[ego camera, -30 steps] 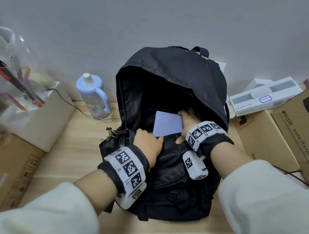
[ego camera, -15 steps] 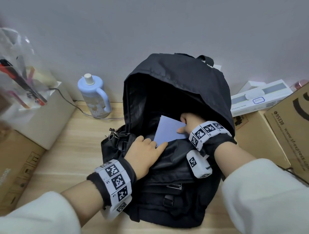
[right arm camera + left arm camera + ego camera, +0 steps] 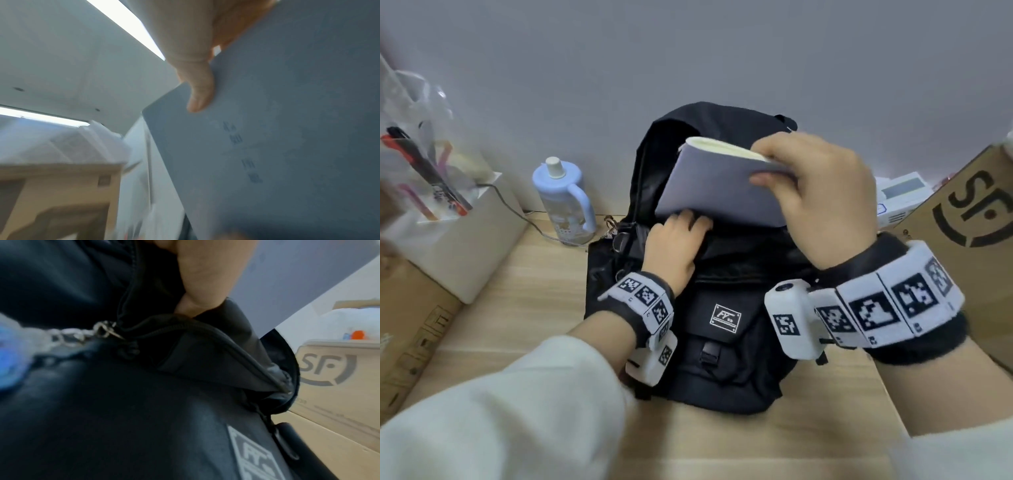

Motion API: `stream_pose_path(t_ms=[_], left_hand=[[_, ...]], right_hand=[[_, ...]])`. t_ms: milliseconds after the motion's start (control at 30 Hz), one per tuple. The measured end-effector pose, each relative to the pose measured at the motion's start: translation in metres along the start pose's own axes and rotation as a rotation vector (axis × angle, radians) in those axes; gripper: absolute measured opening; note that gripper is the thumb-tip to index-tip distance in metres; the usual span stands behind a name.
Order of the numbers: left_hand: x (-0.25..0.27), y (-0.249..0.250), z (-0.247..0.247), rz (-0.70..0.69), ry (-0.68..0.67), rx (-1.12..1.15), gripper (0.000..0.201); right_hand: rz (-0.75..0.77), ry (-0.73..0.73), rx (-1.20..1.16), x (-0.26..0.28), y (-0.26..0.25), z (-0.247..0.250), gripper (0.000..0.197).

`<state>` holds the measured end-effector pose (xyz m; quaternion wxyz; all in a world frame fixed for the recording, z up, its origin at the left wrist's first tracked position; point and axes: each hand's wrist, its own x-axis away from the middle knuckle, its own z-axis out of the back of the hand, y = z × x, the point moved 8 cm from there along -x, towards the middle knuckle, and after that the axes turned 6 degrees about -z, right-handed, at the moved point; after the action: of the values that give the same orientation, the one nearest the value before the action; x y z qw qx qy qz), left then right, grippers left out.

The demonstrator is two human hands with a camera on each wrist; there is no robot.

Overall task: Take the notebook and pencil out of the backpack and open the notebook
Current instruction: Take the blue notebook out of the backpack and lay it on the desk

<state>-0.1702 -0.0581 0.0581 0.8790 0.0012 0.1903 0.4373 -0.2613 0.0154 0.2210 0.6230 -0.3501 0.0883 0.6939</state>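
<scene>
The black backpack (image 3: 722, 325) stands open on the wooden table, its front pocket toward me. My right hand (image 3: 774, 164) pinches the blue-grey notebook (image 3: 709, 185) by its right edge, thumb on the cover and fingers over the cream page edges. The notebook hangs tilted above the bag's opening, clear of it. In the right wrist view my thumb (image 3: 197, 91) presses the notebook (image 3: 277, 146) cover. My left hand (image 3: 678, 240) holds the front rim of the opening, fingers curled over it. The left wrist view shows a finger (image 3: 197, 280) tucked behind the zip edge of the backpack (image 3: 123, 402). No pencil is visible.
A pale blue bottle (image 3: 563, 202) stands left of the bag by the wall. Further left, a white box (image 3: 458, 246) bears a clear bag of pens, with a cable trailing from it. Cardboard boxes (image 3: 962, 222) crowd the right side, and another (image 3: 407, 325) sits at the left edge.
My right hand has pulled the notebook up out of the backpack and raised it above the opening. The left hand stays at the front rim.
</scene>
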Motion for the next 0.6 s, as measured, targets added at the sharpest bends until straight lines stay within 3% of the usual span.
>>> stream_pose_path(t_ms=[100, 167, 233, 300, 367, 400, 467, 533, 600], left_hand=[[-0.002, -0.008, 0.006, 0.03, 0.087, 0.184, 0.06], [0.012, -0.018, 0.025, 0.104, 0.2, 0.462, 0.06], [0.035, -0.033, 0.045, 0.273, 0.29, 1.117, 0.053], [0.06, -0.034, 0.054, 0.367, 0.265, 1.895, 0.054], [0.086, -0.033, 0.059, 0.435, 0.189, 2.207, 0.066], [0.096, -0.032, 0.056, 0.485, 0.143, 2.278, 0.067], [0.121, -0.042, 0.04, 0.688, 0.062, 2.165, 0.05], [0.142, -0.074, 0.031, 0.786, 0.201, 1.821, 0.031], [0.168, -0.103, 0.036, 0.753, 0.286, 1.594, 0.028]], right_hand=[[0.022, 0.161, -0.102, 0.006, 0.001, 0.029, 0.013], [0.059, 0.215, -0.172, 0.015, -0.002, 0.037, 0.011], [0.134, 0.231, -0.252, 0.028, -0.012, 0.035, 0.01], [0.236, 0.213, -0.352, 0.042, -0.026, 0.022, 0.01], [0.337, 0.17, -0.374, 0.062, -0.046, 0.0, 0.012], [0.381, 0.138, -0.33, 0.073, -0.057, -0.012, 0.018], [0.472, -0.023, -0.253, 0.098, -0.08, -0.044, 0.023], [0.522, -0.363, -0.318, 0.124, -0.093, -0.08, 0.016], [0.453, -0.761, -0.472, 0.144, -0.1, -0.117, 0.015]])
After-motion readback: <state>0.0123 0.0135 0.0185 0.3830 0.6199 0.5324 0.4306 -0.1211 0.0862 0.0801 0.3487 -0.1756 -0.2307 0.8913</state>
